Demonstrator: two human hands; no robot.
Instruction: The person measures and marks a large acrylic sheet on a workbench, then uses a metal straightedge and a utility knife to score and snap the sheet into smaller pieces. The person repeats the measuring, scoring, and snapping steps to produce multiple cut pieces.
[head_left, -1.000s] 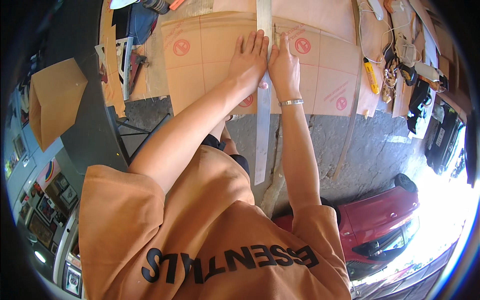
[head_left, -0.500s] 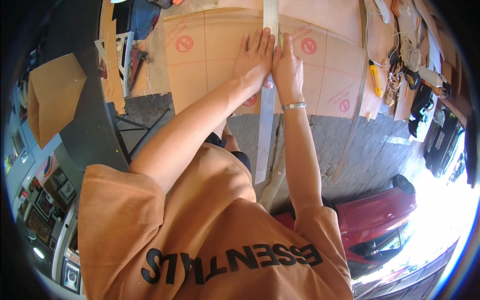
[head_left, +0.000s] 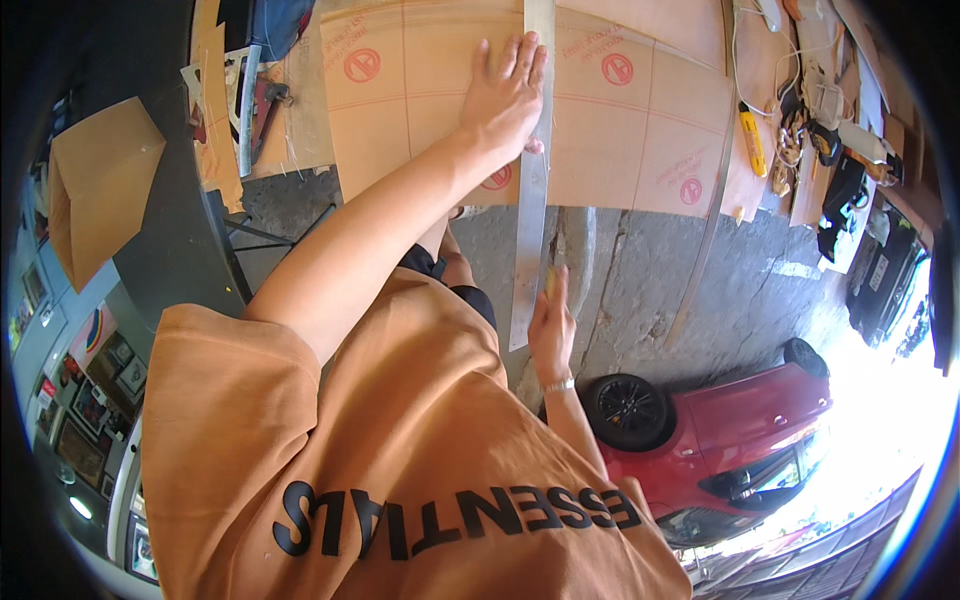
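Note:
My left hand [head_left: 505, 105] lies flat with its fingers stretched out, pressing on a long metal ruler [head_left: 532, 205]. The ruler crosses a large brown paper-faced sheet [head_left: 600, 140] with red lines and round marks, and its near end sticks out past the sheet's near edge toward my body. Lower down, beside that end and off the sheet, is my right hand [head_left: 553, 340], wearing a metal bracelet. Its fingers close around a small yellowish thing [head_left: 551, 282], mostly hidden, whose kind I cannot make out.
A yellow cutter knife [head_left: 752, 140], cords and tools lie at the right. Scraps and a metal bar [head_left: 249, 110] are at the left, near an open cardboard box [head_left: 100, 190]. A red car [head_left: 740, 430] stands low at the right on the grey floor [head_left: 660, 275].
My right hand has come back from beside the left hand, along the ruler toward my body and off the sheet. My left hand stays on the ruler; the view has shifted slightly.

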